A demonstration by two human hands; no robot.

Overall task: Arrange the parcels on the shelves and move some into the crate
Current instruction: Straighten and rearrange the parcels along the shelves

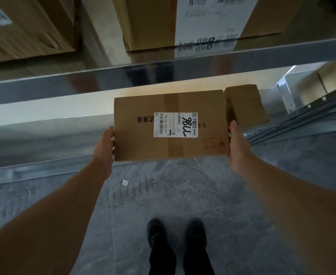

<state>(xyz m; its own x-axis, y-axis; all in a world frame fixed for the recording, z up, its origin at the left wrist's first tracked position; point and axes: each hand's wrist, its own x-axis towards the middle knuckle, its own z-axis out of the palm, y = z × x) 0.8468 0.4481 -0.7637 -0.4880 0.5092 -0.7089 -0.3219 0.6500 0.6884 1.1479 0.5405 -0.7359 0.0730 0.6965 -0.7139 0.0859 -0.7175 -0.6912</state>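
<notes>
Position of the work item: the flat box (135,139) sits in the centre of the frame, top face up. Its far half lies over the lower shelf (44,139) and its near edge projects out over the floor (183,195). Whether its underside rests on the shelf cannot be determined.

Top face: a white label (175,125) with barcodes and a black handwritten mark, fixed over a strip of brown tape (172,147).

Hand state:
- Left hand (103,144): clamped on the left short side of the flat box, thumb on the top edge. The fingers are hidden beneath.
- Right hand (237,144): clamped on the right short side, thumb at the top edge. The fingers are hidden beneath.

Adjacent items:
- A small box (244,105) stands on the lower shelf just beside the far right corner of the flat box. Contact between them cannot be confirmed.
- The upper shelf (163,64) crosses the frame above. It carries one large carton (24,26) at upper left and a second carton (149,22), with a white label, at upper centre.
- A small white tag (125,182) lies on the floor.
- Two dark shoes (157,233) appear at the bottom centre.
</notes>
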